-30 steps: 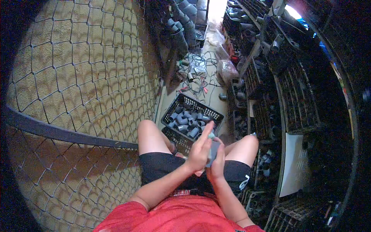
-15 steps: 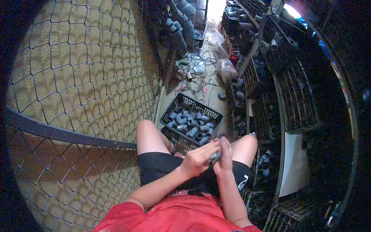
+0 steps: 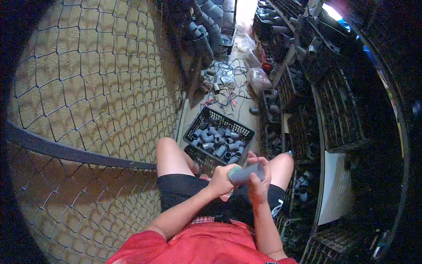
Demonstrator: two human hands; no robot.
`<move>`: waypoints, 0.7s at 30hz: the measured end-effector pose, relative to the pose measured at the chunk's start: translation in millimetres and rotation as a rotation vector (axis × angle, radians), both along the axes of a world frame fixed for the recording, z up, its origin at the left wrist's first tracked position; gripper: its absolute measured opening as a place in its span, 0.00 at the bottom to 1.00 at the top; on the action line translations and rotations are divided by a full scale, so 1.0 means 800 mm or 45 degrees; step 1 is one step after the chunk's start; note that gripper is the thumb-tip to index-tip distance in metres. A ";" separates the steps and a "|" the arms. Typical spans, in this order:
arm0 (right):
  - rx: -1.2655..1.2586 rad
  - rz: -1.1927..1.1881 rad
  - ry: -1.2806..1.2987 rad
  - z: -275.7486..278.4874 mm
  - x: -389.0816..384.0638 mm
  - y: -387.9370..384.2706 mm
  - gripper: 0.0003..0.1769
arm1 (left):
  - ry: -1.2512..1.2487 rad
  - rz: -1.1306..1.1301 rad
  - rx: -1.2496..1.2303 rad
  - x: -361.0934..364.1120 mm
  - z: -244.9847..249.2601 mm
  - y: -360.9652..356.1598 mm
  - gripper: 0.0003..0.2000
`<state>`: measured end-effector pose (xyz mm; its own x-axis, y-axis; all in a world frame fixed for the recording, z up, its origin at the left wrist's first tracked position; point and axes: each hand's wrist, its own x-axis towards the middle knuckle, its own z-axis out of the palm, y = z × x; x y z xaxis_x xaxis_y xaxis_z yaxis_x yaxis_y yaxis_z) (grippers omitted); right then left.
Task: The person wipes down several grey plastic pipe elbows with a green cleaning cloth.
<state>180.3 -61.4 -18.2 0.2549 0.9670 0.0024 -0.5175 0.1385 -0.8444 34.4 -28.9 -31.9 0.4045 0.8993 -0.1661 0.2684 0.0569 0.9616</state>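
Over my lap, a grey plastic pipe fitting (image 3: pixel 247 174) lies sideways between my hands, slightly blurred. My right hand (image 3: pixel 259 187) grips its right end, thumb across the front and fingers behind. At the other end, my left hand (image 3: pixel 221 179) is closed around a green, rough-looking pad (image 3: pixel 234 173) pressed against the fitting. Just beyond my knees, a black plastic crate (image 3: pixel 201 122) on the floor holds several grey pipe elbows and other fittings (image 3: pixel 220 141).
A chain-link fence (image 3: pixel 81 79) runs along the left. Dark crates and racks (image 3: pixel 338 110) of fittings line the right side, with a white panel (image 3: pixel 332 187) among them. Tangled cords (image 3: pixel 231 81) and plastic bags (image 3: pixel 258 79) lie on the aisle floor. Large grey pipe pieces (image 3: pixel 204 39) stand stacked at back left.
My hands have moved apart from being pressed together around the fitting. The fitting now shows, turned sideways, with the green pad at its left end.
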 end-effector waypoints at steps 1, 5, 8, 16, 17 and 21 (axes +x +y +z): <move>0.053 0.093 -0.262 0.008 0.008 0.000 0.34 | -0.001 -0.009 0.002 0.002 -0.011 0.006 0.13; 0.303 -0.104 -1.545 0.067 0.064 -0.002 0.40 | -0.266 -0.117 0.496 0.013 -0.096 0.050 0.09; 0.134 -0.683 -1.443 0.079 0.162 -0.048 0.33 | 0.098 0.126 -0.455 0.003 -0.117 0.079 0.09; -0.932 -1.689 -2.398 -0.003 0.514 -0.203 0.31 | -0.333 0.627 -0.926 -0.027 -0.293 0.129 0.09; -0.932 -1.690 -2.397 -0.018 0.514 -0.196 0.31 | -0.333 0.627 -0.925 -0.027 -0.286 0.131 0.09; -0.871 -1.368 -2.358 -0.040 0.531 -0.178 0.37 | -0.291 0.504 -0.789 -0.028 -0.245 0.122 0.11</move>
<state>605.0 -204.0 -49.9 0.6324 0.4731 0.6134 0.6968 -0.6933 -0.1838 12.3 68.7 -227.9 0.1569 0.7540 -0.6379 -0.0855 0.6539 0.7518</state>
